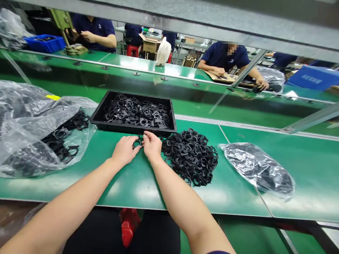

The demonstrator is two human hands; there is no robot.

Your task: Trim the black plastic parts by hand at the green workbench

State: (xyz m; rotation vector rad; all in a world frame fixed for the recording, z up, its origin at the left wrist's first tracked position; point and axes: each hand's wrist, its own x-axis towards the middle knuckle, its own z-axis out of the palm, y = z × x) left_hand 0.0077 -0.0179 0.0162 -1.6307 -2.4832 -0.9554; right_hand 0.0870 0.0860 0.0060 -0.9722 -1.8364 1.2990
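Note:
Just in front of a black tray [133,130] full of small black plastic parts [138,113], my two hands meet over the green bench. A small black ring-shaped part [137,143] is pinched between the thumb and fingers of my left hand [125,150]. My right hand [152,146] has its fingertips closed at the right side of that same ring; whether it grips a second piece is hidden. Close to the right of my right hand lies a loose heap of black ring-shaped parts [191,156].
A large clear plastic bag [18,128] with black parts spilling at its mouth lies at left. To the right is a smaller filled clear bag [259,168]. Behind, small parts ride a green conveyor [117,84]; co-workers [225,59] sit beyond. A metal beam [177,11] crosses above.

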